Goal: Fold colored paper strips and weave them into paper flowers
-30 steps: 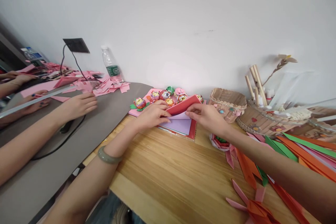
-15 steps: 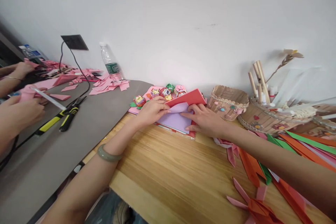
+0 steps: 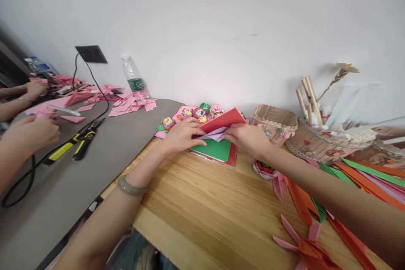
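A stack of coloured craft paper lies on the wooden table, its upper sheets lifted. My left hand (image 3: 183, 137) grips the left side of the raised red paper (image 3: 224, 121), thumb below. My right hand (image 3: 248, 137) is closed at the right edge of the raised sheets, pinching the purple paper (image 3: 217, 134), which is bent upward. Under them the green paper (image 3: 215, 149) lies flat on top of the rest, in a clear wrapper with a red sheet at its edge. Folded paper flowers (image 3: 200, 113) sit just behind my left hand.
Wooden-stick baskets (image 3: 275, 122) stand on the right, with paper strips (image 3: 351, 177) and an orange paper flower (image 3: 313, 253) before them. On the grey table (image 3: 126, 135) are pliers (image 3: 84, 143), a bottle (image 3: 134, 78) and pink scraps. A co-worker's hand (image 3: 34, 135) is at left, another (image 3: 36, 89) beyond.
The purple sheet has been lifted off the stack, uncovering the green one. My right hand has closed and risen slightly with the sheet. The co-worker's near hand and pink tool shifted.
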`<action>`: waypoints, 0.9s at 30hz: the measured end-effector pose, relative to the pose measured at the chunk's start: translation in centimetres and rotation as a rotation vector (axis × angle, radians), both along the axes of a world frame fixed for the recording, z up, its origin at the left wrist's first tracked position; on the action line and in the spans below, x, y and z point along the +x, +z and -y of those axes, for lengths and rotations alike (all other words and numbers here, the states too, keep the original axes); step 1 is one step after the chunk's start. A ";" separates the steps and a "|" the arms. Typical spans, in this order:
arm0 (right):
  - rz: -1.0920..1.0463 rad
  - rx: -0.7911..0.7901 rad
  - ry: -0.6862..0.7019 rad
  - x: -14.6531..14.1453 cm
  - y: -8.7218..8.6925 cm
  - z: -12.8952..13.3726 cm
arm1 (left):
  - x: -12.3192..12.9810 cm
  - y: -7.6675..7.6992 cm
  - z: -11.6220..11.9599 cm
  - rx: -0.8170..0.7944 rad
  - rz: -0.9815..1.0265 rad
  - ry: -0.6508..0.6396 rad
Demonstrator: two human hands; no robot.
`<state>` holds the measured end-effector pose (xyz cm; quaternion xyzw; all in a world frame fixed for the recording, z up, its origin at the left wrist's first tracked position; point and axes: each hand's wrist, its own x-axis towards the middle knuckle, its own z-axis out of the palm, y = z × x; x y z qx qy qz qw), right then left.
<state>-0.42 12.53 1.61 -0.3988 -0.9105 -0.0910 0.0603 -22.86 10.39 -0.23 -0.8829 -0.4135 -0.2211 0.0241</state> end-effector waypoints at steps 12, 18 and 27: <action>0.039 0.186 0.370 -0.8 0.7 3.1 | 0.1 -0.7 -0.3 0.042 0.038 0.111; 0.140 0.093 0.485 -0.9 -0.2 2.5 | 0.0 -0.6 -0.2 0.043 0.021 0.114; 0.195 0.027 0.450 0.5 0.8 1.7 | 0.1 -0.4 -0.2 0.039 0.010 0.098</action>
